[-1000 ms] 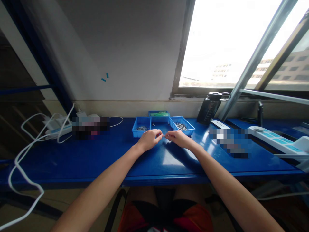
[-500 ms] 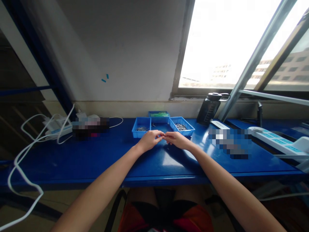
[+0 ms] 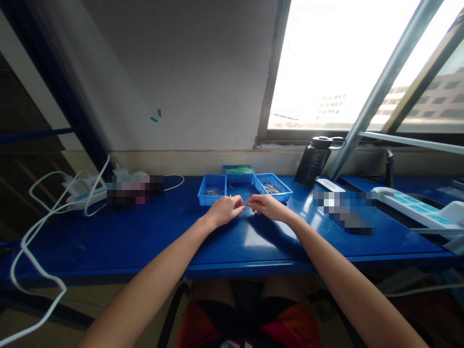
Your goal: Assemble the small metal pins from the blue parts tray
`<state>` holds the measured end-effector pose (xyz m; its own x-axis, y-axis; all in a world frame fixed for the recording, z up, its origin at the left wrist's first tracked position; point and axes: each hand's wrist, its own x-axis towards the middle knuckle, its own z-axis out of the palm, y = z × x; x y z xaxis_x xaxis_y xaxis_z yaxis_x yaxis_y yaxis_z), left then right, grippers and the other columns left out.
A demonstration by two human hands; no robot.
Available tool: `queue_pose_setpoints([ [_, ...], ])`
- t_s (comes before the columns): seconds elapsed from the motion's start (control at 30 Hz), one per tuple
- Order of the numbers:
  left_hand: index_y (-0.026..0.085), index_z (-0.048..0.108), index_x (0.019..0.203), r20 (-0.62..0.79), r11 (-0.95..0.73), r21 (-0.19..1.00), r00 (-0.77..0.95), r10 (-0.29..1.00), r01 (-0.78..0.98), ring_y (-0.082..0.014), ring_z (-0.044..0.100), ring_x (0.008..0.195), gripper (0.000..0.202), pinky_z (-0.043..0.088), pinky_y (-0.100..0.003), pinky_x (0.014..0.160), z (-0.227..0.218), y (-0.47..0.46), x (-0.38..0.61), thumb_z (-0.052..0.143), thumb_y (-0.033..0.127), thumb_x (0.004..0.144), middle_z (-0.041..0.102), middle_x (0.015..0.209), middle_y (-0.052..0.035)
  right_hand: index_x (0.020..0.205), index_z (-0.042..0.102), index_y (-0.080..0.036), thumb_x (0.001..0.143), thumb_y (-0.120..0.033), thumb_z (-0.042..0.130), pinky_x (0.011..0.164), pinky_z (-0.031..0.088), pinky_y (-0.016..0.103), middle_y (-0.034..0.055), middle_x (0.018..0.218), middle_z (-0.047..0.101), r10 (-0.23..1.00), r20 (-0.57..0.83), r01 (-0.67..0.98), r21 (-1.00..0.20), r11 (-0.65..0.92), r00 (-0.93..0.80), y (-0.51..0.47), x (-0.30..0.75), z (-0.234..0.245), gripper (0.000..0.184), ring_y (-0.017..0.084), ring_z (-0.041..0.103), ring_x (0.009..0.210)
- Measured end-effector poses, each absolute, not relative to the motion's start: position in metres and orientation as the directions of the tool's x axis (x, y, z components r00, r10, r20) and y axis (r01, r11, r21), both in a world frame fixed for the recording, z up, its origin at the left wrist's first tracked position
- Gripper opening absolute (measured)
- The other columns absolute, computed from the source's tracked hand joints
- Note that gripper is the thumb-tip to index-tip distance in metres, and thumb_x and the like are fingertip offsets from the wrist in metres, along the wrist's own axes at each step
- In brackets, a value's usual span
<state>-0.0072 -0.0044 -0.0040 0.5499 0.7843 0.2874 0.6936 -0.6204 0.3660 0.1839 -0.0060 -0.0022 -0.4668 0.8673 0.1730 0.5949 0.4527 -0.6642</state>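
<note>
Just above the blue table [image 3: 152, 246], my left hand [image 3: 226, 210] is closed in a pinch, and anything between its fingers is too small to name. Facing it, a narrow gap away, my right hand [image 3: 267, 207] also has its thumb and fingers pinched together, with their contents hidden. Beyond my left hand sits a blue tray [image 3: 201, 191] holding thin metal pieces [image 3: 213, 192] like screws or pins. Another blue tray [image 3: 289, 194], behind my right hand, holds a pile of similar metal pieces [image 3: 270, 188].
A third blue tray [image 3: 224, 170] with green items [image 3: 239, 169] stands against the wall. To the right are a black bottle [image 3: 312, 162] and a white power strip [image 3: 409, 205]. White cables [image 3: 27, 241] hang at the left. A blurred-out item [image 3: 136, 188] lies near them.
My fingertips, which were touching, have come slightly apart. The trays and other objects stay where they were; the whole view has shifted a little.
</note>
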Motion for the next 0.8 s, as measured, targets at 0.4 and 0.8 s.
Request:
queue_pose_setpoints([
  [0.4, 0.019, 0.059, 0.088, 0.303, -0.609, 0.359, 0.528, 0.793, 0.707, -0.0156, 0.058, 0.070, 0.028, 0.040, -0.023, 0.058, -0.0046, -0.0018, -0.0097, 0.043, 0.041, 0.081, 0.064, 0.078, -0.0028, 0.081, 0.060, -0.016, 0.077, -0.029, 0.049, 0.057, 0.040, 0.023, 0.0006, 0.062, 0.060, 0.869, 0.226, 0.670, -0.562, 0.486, -0.441, -0.0014, 0.1881, -0.0069, 0.017, 0.010, 0.053, 0.056],
  [0.8, 0.019, 0.059, 0.087, 0.305, -0.576, 0.353, 0.491, 0.816, 0.738, -0.0161, 0.057, 0.067, 0.032, 0.039, -0.023, 0.058, -0.0002, -0.0062, -0.0079, 0.037, 0.041, 0.084, 0.063, 0.073, -0.0041, 0.079, 0.057, -0.017, 0.081, -0.033, 0.043, 0.053, 0.039, 0.022, 0.0009, 0.064, 0.060, 0.877, 0.214, 0.659, -0.590, 0.467, -0.430, -0.0015, 0.1884, -0.0070, 0.022, 0.010, 0.052, 0.053],
])
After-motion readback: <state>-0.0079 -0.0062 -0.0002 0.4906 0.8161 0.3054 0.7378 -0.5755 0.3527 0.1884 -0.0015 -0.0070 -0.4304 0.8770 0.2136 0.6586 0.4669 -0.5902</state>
